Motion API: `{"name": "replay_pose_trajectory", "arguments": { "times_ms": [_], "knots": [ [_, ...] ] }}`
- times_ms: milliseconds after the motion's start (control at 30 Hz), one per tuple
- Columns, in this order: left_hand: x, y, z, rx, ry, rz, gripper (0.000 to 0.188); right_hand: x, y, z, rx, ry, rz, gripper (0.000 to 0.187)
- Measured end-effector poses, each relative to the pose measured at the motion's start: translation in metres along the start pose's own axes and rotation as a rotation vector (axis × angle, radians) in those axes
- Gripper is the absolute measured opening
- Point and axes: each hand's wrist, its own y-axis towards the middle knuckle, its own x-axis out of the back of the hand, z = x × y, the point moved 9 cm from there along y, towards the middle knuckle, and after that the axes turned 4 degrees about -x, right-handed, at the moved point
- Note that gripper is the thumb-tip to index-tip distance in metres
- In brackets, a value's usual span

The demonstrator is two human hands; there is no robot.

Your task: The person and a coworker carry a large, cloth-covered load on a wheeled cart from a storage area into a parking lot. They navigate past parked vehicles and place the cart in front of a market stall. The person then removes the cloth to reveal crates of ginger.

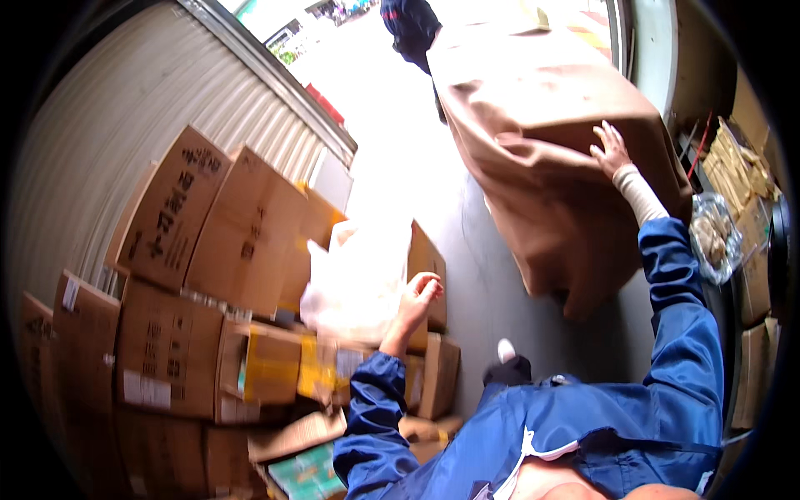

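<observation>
My right hand lies against a large brown cloth cover, its fingers spread. The cover drapes in folds over a bulky, tall load whose contents are hidden. My left hand hangs in front of a white plastic bag and a cardboard box, fingers loosely bent, with nothing seen in it. Both my arms are in blue sleeves. Beyond the cover's far left corner, a person in dark clothing leans beside the load.
Stacked cardboard boxes fill the left side before a ribbed shutter wall. An opened carton with green packs sits low. Grey floor runs between stacks and load toward a bright doorway. A clear plastic bag rests at right.
</observation>
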Motion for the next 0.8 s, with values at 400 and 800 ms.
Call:
{"name": "replay_pose_trajectory", "arguments": {
  "times_ms": [400, 800],
  "knots": [
    [0.045, 0.431, -0.005, -0.092, 0.086, 0.053, 0.022, -0.184, 0.191, 0.021, -0.229, -0.368, 0.321, 0.051],
    [0.109, 0.844, 0.055, -0.100, 0.129, -0.272, 0.045, -0.244, 0.308, -0.019, -0.291, -0.118, 0.053, 0.021]
  ]
}}
